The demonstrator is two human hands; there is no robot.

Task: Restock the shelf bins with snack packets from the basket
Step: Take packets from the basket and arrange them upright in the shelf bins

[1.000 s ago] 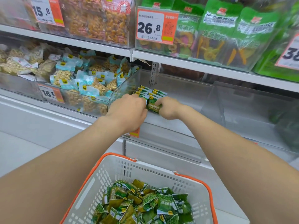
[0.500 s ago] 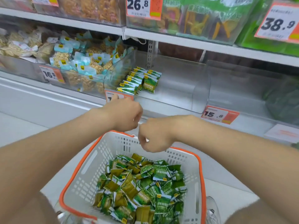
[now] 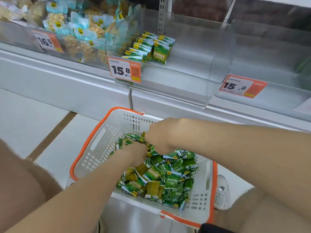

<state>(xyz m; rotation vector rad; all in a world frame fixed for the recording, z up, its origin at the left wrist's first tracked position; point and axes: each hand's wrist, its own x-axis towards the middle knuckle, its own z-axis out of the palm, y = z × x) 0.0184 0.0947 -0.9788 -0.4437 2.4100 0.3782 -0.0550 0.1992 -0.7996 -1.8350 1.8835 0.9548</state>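
A white basket with an orange rim [image 3: 101, 148] sits low in front of me, holding a loose heap of green snack packets [image 3: 170, 175]. Both my hands are down in that heap at its far left side. My right hand [image 3: 159, 137] is curled over a small bunch of packets that pokes out to its left. Just below it, my left hand [image 3: 135, 154] digs into the pile with its fingertips hidden. Above, a clear shelf bin [image 3: 185, 78] holds two neat rows of the same green packets [image 3: 148, 47] at its left end.
An orange price tag reading 15.8 [image 3: 124, 69] hangs on the bin's front. To the left, a bin of blue-topped snack bags [image 3: 75, 31] is full. Another clear bin [image 3: 269, 56] stands to the right. A white shoe [image 3: 222, 192] shows beside the basket.
Both hands left the shelf bin, dropped past its front edge and now reach into the basket's packets. My view has tilted down toward the basket.
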